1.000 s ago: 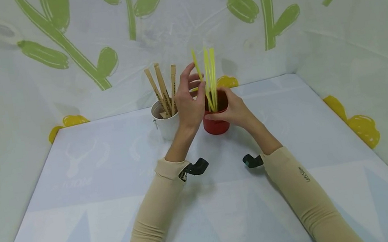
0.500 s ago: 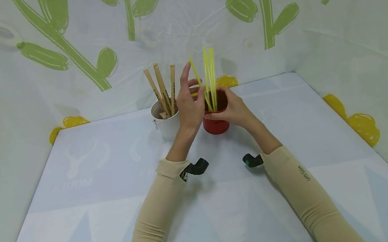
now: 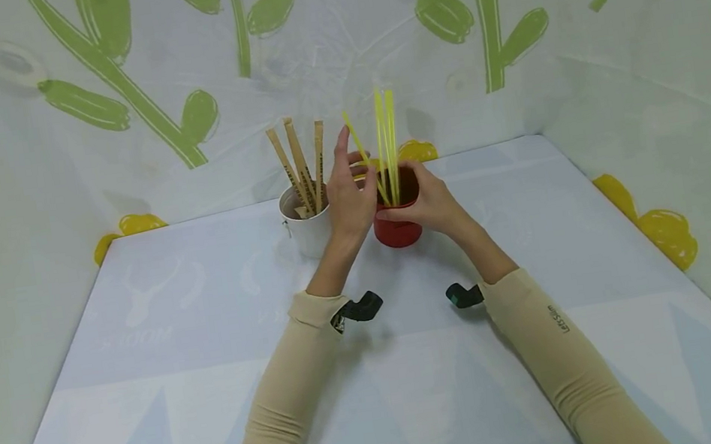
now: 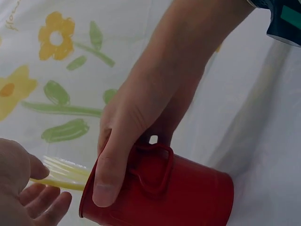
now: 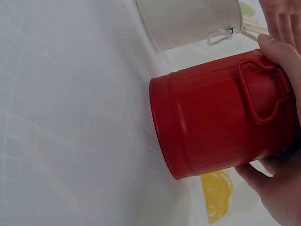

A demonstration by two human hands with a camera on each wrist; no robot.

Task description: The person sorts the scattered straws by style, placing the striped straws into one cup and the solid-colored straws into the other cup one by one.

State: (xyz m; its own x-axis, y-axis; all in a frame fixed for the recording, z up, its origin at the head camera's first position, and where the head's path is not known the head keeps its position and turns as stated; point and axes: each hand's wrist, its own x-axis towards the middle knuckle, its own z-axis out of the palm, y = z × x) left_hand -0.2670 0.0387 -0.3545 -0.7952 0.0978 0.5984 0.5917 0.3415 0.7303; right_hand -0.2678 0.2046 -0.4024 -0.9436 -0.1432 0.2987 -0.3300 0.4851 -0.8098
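A small red metal bucket (image 3: 398, 233) with a side handle stands near the table's back edge and holds several yellow straws (image 3: 392, 133). My right hand (image 3: 432, 200) grips its rim, the thumb lying along the outside, as the left wrist view shows. With thumb and fingers my left hand (image 3: 349, 200) pinches one yellow straw (image 3: 355, 135), which leans left with its lower end inside the bucket. In the left wrist view the left fingers (image 4: 42, 200) curl beside that straw. The right wrist view shows the red bucket (image 5: 221, 113) from its side, base near the table.
Just left of the red bucket stands a white metal bucket (image 3: 309, 234) holding several slim paper-wrapped sticks (image 3: 297, 158) with dark print. Behind both buckets rises a white wall sheet (image 3: 341, 19) printed with green leaves. The pale table (image 3: 414, 396) extends toward me.
The pinched straw's top has tipped leftward and come down a little, and my left fingers have lowered with it. My right hand and the red bucket hold their place.
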